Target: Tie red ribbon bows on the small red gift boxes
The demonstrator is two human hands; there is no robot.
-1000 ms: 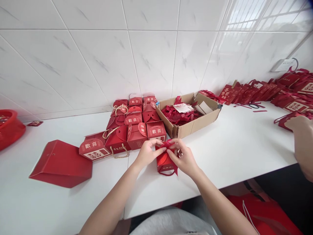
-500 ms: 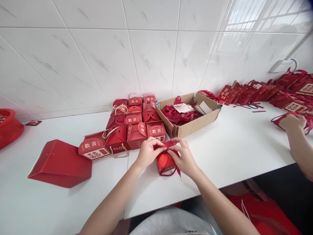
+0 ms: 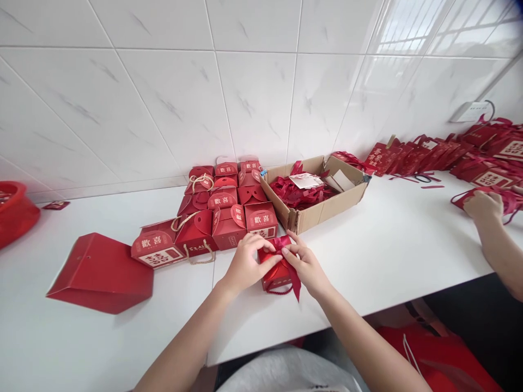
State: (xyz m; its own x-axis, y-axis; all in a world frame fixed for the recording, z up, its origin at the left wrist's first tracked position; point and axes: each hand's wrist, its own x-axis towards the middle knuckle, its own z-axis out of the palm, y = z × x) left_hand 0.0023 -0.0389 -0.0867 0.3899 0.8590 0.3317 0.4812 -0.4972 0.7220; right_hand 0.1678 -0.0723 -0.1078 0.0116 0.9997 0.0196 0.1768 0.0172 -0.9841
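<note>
A small red gift box (image 3: 272,279) stands on the white table in front of me, with a dark red ribbon (image 3: 295,283) tied in a bow on top. One ribbon tail hangs over the near right edge, beside a dark red cord handle (image 3: 279,292). My left hand (image 3: 245,264) is closed at the bow's left side, its thumb lying across the box top. My right hand (image 3: 306,267) pinches the ribbon near the knot from the right. The fingers partly cover the knot.
Several red gift boxes (image 3: 229,220) stand packed behind, beside a cardboard box (image 3: 327,211) of ribbons. A larger red box (image 3: 102,272) and a red tub (image 3: 16,215) are on the left. At right, another person's hand (image 3: 484,206) touches a red box near stacked red bags (image 3: 429,155).
My fingers have spread slightly from the knot, showing more of the bow. My left fingers have shifted left, and the ribbon tail hangs lower. The other person's hand has moved slightly left.
</note>
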